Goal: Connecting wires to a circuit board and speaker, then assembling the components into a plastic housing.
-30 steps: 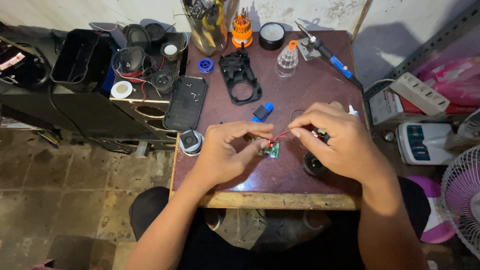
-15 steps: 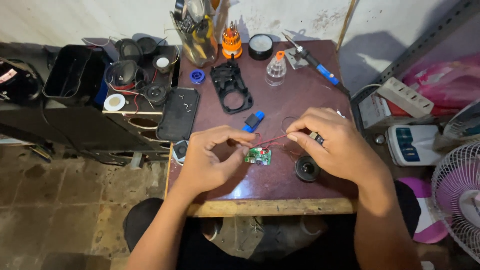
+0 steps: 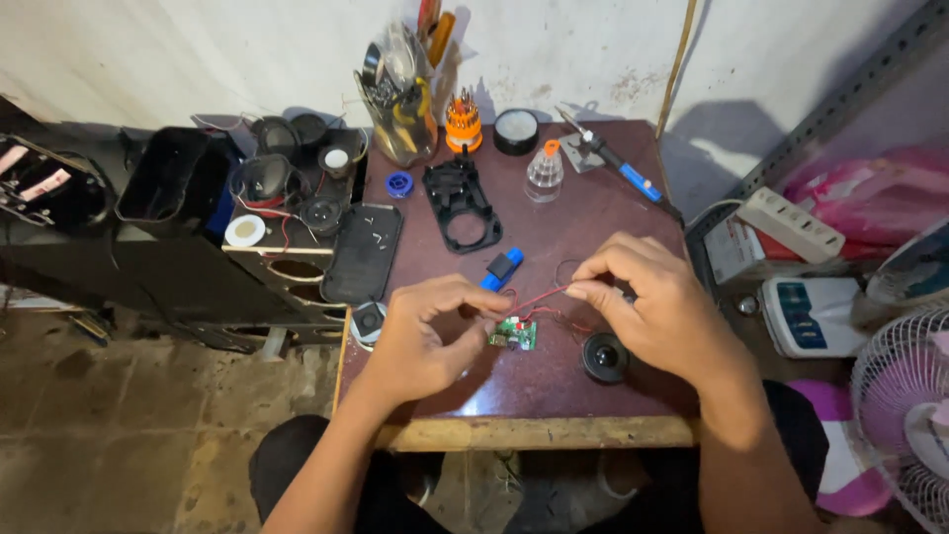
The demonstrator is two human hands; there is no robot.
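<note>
Head view: both hands, left hand (image 3: 425,336) and right hand (image 3: 657,307), pinch red wires (image 3: 542,295) above a green circuit board (image 3: 514,334); wiring looks unfinished.

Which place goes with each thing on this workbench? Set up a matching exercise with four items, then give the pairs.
Things:
1. green circuit board
2. round black speaker
3. soldering iron
4. orange screwdriver set

Places:
A. at the back of the table, beside the clear jar of tools
B. between the left hand and the right hand, red wires running from it
C. near the front edge, just below the right hand
D. back right of the table, lying with its blue handle towards the edge

Pairs: 1-B, 2-C, 3-D, 4-A
</note>
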